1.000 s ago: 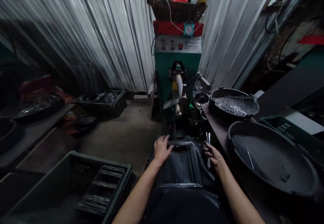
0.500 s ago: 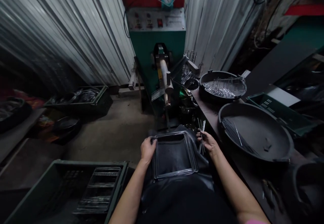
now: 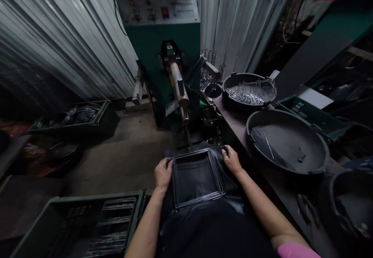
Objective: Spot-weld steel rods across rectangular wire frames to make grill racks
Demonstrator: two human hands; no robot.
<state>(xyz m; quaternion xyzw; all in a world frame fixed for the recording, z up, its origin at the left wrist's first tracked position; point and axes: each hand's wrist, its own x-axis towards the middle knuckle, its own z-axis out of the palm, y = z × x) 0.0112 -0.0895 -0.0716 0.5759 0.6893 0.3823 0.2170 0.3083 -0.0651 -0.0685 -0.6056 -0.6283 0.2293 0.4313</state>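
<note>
A stack of square wire frames lies on the dark apron over my lap. My left hand is closed at the stack's upper left corner, thumb and fingers pinched against the wire. Off the stack's upper right side, my right hand is closed with its fingers curled in. What it holds, if anything, is hidden; no rods show there now. Straight ahead stands a green machine with a pale cylindrical arm pointing toward me.
On the right bench are a round black pan with dark rods and another pan with shiny wire pieces. Pliers-like tools lie nearer. At lower left, a green crate holds wire frames. Another crate stands beyond it.
My right hand has closed and shifted slightly left and up; the fanned thin metal rods it held no longer show. My left hand stays at the frames. The view has turned slightly right and down.
</note>
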